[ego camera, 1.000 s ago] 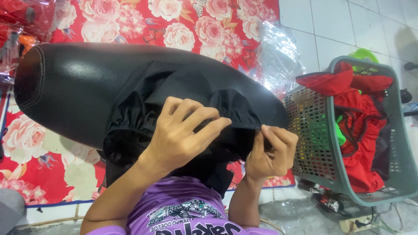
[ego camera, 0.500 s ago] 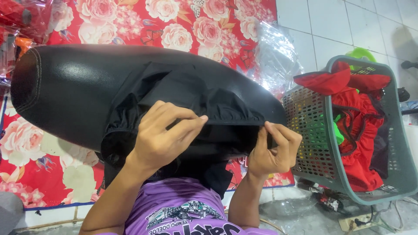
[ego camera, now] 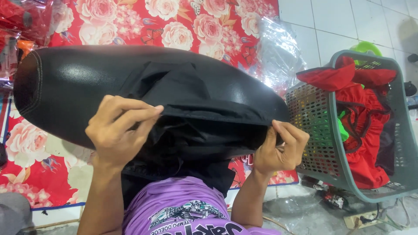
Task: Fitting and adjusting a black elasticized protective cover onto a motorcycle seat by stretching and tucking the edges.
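Note:
A long black padded seat (ego camera: 87, 82) lies across my lap, over a red floral mat. A black fabric cover (ego camera: 204, 100) is stretched over its near end. My left hand (ego camera: 119, 130) grips the cover's gathered edge at the seat's near side, fingers curled over the cloth. My right hand (ego camera: 281, 146) pinches the cover's edge at the seat's right tip. Loose black cloth hangs down between my hands onto my purple shirt (ego camera: 183, 209).
A grey-green plastic basket (ego camera: 322, 169) with red cloth (ego camera: 370, 130) stands at the right on white tiles. Clear plastic wrap (ego camera: 278, 52) lies behind the seat. A power strip (ego camera: 365, 217) and cables sit near the basket's foot.
Both hands have pulled the cover's edge outward and toward me. The left hand slid left along the seat, and the cloth now lies flatter over the seat's end.

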